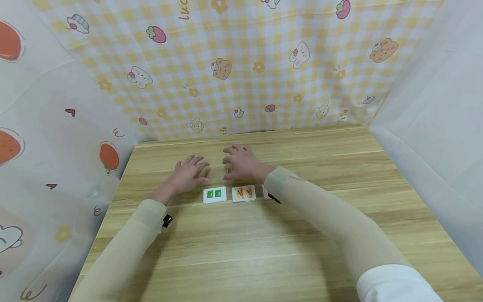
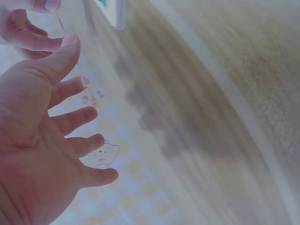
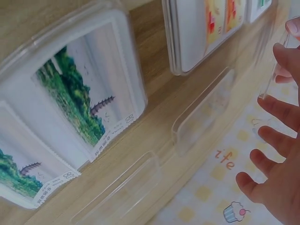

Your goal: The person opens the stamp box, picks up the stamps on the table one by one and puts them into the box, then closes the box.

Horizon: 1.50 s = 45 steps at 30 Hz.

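Over the far part of the table, both hands hold a thin clear plastic case (image 1: 216, 173) by opposite edges. My left hand (image 1: 188, 175) pinches its left side between thumb and forefinger, the other fingers spread. On the opposite side, my right hand (image 1: 243, 162) does the same with the clear edge (image 3: 270, 78). Just nearer lie a white-backed stamp case with green stamps (image 1: 214, 195) and one with orange stamps (image 1: 243, 193). A third, with landscape stamps (image 3: 75, 89), shows in the right wrist view; the right forearm mostly covers it in the head view.
Two clear plastic pieces (image 3: 204, 112) rest on the wooden table (image 1: 226, 251) beyond the stamp cases in the right wrist view. A checked, patterned curtain (image 1: 256, 84) hangs at the table's back edge. White cloth walls stand left and right.
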Each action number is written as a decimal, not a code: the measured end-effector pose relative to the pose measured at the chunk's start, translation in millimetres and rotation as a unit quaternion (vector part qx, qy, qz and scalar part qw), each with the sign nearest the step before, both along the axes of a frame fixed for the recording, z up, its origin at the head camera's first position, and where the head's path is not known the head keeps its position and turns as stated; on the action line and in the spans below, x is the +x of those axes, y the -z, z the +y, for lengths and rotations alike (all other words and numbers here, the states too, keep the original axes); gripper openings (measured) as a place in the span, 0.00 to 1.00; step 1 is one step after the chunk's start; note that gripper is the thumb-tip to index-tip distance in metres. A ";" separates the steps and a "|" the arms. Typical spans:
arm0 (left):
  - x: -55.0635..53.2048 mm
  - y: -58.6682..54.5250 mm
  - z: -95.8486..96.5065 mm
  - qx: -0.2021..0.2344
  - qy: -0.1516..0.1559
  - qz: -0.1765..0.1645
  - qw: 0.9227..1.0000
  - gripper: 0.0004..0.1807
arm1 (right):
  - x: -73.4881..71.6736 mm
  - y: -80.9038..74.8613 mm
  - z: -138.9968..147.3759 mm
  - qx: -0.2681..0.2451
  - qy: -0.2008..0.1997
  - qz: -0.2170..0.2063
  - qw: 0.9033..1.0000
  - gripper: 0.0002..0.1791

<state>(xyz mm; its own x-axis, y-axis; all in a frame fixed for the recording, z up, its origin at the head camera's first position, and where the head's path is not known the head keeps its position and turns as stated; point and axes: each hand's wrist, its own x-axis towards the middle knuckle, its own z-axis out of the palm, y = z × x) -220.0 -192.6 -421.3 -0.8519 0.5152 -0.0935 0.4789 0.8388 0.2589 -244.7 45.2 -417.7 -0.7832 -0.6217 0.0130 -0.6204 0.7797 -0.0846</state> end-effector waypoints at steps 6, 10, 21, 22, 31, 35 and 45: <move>11.8 -10.2 1.2 -0.014 0.005 0.008 1.000 0.35 | 10.8 -6.8 1.5 0.004 -0.022 0.000 1.000 0.32; 20.5 -13.2 1.0 -0.017 0.013 0.009 1.000 0.35 | 18.3 -8.4 1.9 0.012 -0.037 -0.008 0.999 0.34; 41.9 -3.3 -2.7 -0.031 0.048 0.011 0.998 0.36 | 38.6 0.6 -2.5 0.040 -0.068 0.003 0.997 0.35; 43.1 -1.7 -3.0 -0.031 0.048 0.012 0.998 0.36 | 39.2 2.3 -2.8 0.043 -0.070 0.003 0.997 0.35; 52.2 6.5 -4.1 -0.029 0.039 0.006 0.999 0.35 | 46.5 11.5 -6.7 0.052 -0.075 0.004 0.996 0.34; 55.3 8.4 -4.8 -0.032 0.040 0.016 0.999 0.35 | 48.7 13.5 -7.6 0.045 -0.074 0.002 0.996 0.34; 57.9 13.1 -5.7 -0.027 0.045 0.030 0.998 0.36 | 50.2 17.1 -10.0 0.043 -0.067 0.006 0.997 0.35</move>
